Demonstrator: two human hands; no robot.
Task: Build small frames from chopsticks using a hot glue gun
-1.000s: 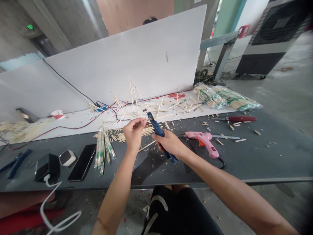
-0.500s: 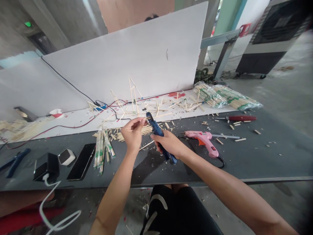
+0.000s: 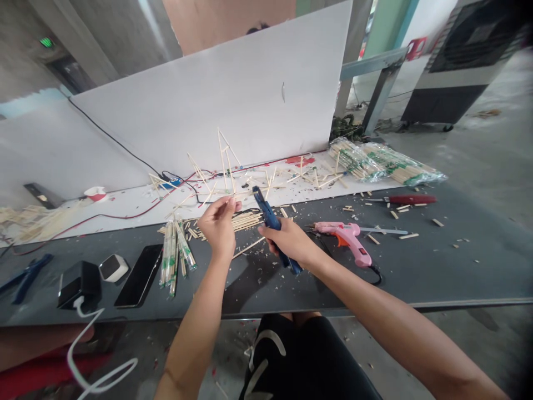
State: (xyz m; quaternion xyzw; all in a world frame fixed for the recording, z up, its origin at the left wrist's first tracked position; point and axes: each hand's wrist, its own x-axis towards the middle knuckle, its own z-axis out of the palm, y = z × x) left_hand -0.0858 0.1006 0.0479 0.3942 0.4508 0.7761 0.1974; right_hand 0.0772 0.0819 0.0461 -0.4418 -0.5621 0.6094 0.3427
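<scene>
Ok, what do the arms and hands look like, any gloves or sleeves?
No gloves and no sleeves in view: the left hand and right hand are bare, as are the left forearm and right forearm up to the frame edge. No watch, band or cable shows on either wrist. Rings are too small to tell.

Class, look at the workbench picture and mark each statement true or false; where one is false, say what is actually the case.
The right hand grips a blue-handled cutter. True.
A black phone lies on the table left of the left hand. True.
The pink glue gun is in the left hand. False: it lies on the table, right of the right hand.
The red-handled tool lies beside the phone. False: it lies far to the right, beyond the glue gun.
</scene>
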